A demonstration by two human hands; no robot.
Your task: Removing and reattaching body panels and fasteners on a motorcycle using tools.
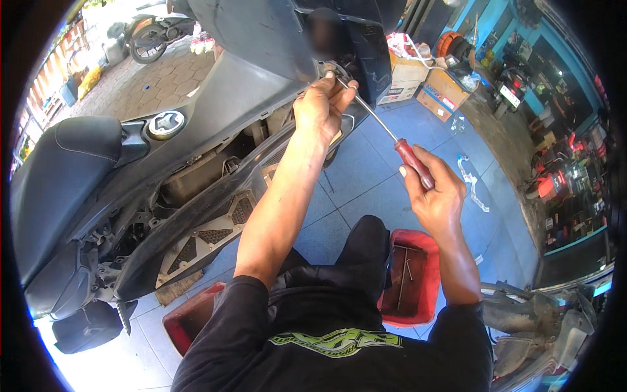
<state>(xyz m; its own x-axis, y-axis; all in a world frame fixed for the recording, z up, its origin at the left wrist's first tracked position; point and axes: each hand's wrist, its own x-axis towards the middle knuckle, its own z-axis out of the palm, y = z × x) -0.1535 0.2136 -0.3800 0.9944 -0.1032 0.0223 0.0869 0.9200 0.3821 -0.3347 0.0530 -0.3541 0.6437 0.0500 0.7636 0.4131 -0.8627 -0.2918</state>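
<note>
A long screwdriver (413,161) with a dark red handle is gripped in my right hand (439,194). Its metal shaft slants up and left to a small opening in the dark bodywork of a scooter (261,72). At that spot my left hand (320,108) is closed, its thumb and fingers pinched around the shaft near the tip. The tip itself is hidden by the fingers and the panel. Below my left forearm runs the scooter's footboard with a metal tread plate (212,235), and part of the side cover is off, showing the inner frame.
A red bin (434,287) with metal tools inside stands by my right knee; another red bin (171,326) is at lower left. Cardboard boxes (444,91) sit beyond the scooter's front. Loose plastic panels (548,326) lie at lower right. White strips (471,183) rest on the blue tiles.
</note>
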